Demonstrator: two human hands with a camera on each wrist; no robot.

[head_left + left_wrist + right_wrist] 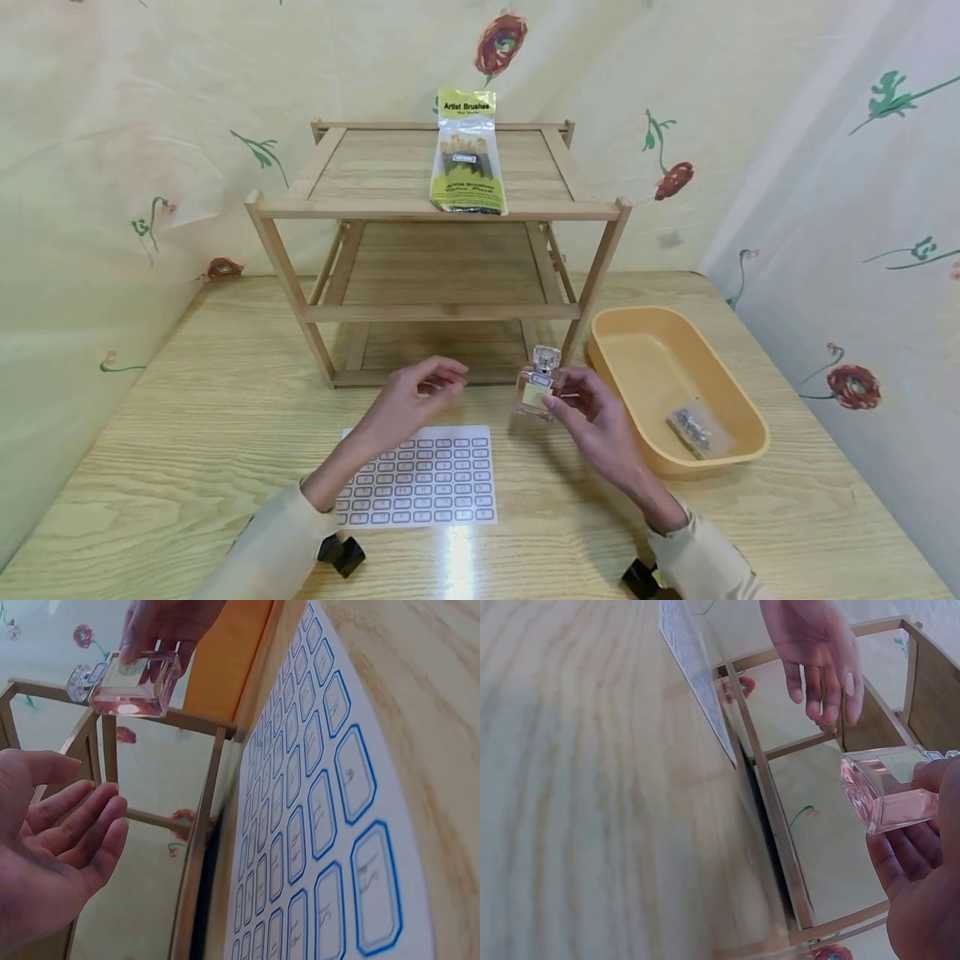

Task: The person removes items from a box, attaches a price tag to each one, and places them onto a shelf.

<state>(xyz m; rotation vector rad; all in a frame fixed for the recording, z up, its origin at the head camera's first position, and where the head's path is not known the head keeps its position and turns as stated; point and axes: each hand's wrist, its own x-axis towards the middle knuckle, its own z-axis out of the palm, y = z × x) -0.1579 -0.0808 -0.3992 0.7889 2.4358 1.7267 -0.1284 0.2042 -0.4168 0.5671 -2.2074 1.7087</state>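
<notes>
A clear glass bottle with pink liquid and a faceted cap (537,392) is upright in the right hand (609,429), thumb on its front and fingers behind. A small blue-edged label (540,380) shows near its neck. The left hand (405,406) hovers to the left of the bottle, holding nothing, its fingers loosely bent. Below the left forearm lies a white sheet of numbered labels with blue borders (442,479). In the left wrist view the bottle (131,690) is apart from the left hand (56,840).
A three-tier wooden rack (442,312) stands at the back, with a pack of artist brushes (468,158) on its top shelf. To the right is a yellow bin (637,350) holding a small clear bag (697,429). Patterned cloth hangs behind and at both sides.
</notes>
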